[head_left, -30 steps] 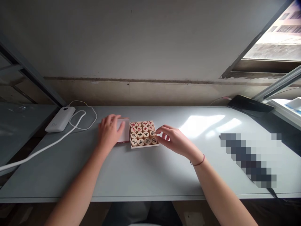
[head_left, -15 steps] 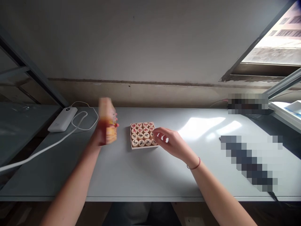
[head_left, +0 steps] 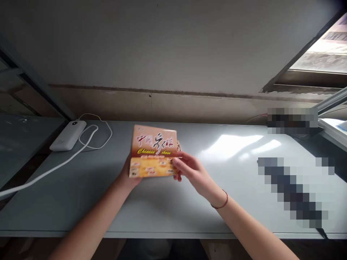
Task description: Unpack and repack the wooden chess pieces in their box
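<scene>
An orange and pink Chinese chess box (head_left: 154, 153) is held up over the middle of the table, its printed face toward me. My left hand (head_left: 130, 173) grips its lower left side, most of the fingers hidden behind it. At the lower right edge, my right hand (head_left: 188, 167) has its thumb on the front and fingers behind. Only a small bit of the chess piece tray (head_left: 179, 146) shows past the box's right edge; the rest is covered.
A white power bank (head_left: 68, 136) with a white cable lies at the back left of the grey table (head_left: 173, 220). Two blurred-out dark objects are on the right, one long and slanting. A wall stands behind.
My left hand has brought the box rightward and turned its face toward me, in front of the piece tray. My right hand has left the tray's edge and taken hold of the box.
</scene>
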Action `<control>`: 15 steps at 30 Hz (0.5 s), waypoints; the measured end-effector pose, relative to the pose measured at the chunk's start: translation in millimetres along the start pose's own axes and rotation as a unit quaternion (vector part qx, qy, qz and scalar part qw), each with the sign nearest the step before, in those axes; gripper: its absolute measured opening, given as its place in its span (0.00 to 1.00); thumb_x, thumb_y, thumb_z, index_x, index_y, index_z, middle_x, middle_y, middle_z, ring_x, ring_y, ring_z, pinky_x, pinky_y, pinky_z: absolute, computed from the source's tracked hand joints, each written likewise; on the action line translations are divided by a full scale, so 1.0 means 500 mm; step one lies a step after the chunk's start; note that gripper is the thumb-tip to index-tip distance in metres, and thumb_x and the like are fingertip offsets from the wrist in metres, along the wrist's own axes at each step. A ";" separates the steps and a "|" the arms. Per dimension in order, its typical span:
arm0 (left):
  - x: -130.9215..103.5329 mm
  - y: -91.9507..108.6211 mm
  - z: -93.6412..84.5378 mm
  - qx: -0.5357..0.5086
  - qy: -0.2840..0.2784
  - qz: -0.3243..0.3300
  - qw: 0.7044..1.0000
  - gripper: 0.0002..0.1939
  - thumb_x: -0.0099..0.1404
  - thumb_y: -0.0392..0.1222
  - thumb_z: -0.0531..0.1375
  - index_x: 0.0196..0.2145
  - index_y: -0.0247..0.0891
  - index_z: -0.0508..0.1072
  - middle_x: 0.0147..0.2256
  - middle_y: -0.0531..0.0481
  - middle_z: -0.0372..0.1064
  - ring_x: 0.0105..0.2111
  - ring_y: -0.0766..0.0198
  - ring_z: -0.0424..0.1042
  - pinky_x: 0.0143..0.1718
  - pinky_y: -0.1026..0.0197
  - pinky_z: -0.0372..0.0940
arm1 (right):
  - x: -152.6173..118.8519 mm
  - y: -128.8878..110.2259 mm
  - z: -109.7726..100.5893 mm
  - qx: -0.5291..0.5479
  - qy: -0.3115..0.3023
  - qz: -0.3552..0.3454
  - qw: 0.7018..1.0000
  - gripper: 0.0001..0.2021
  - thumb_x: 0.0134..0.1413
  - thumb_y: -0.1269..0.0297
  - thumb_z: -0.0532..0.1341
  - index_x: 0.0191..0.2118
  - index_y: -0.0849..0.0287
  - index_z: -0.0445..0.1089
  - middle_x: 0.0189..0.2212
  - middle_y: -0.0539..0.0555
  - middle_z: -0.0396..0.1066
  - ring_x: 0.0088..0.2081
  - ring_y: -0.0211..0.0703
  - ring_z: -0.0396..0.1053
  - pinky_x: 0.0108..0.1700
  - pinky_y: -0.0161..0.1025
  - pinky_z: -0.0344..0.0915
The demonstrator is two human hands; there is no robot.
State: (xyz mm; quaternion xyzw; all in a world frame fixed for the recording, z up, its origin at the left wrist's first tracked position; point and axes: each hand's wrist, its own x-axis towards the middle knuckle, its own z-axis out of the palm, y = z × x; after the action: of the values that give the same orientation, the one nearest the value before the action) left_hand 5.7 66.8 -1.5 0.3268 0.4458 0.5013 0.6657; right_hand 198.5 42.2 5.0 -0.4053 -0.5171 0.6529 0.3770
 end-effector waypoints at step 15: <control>0.016 -0.006 -0.014 0.587 0.072 0.048 0.805 0.27 0.65 0.56 0.50 0.56 0.38 0.66 0.28 0.51 0.72 0.29 0.60 0.72 0.31 0.62 0.61 | 0.041 0.029 -0.072 -0.218 0.137 0.037 0.965 0.21 0.58 0.54 0.52 0.56 0.53 0.64 0.31 0.53 0.74 0.29 0.40 0.70 0.28 0.35 0.65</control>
State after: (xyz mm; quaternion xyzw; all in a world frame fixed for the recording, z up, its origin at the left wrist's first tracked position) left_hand 1.0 73.5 -9.1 0.6389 0.6857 0.1970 0.2877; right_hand 222.5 71.3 -16.9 -0.5824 -0.5751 0.4759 0.3219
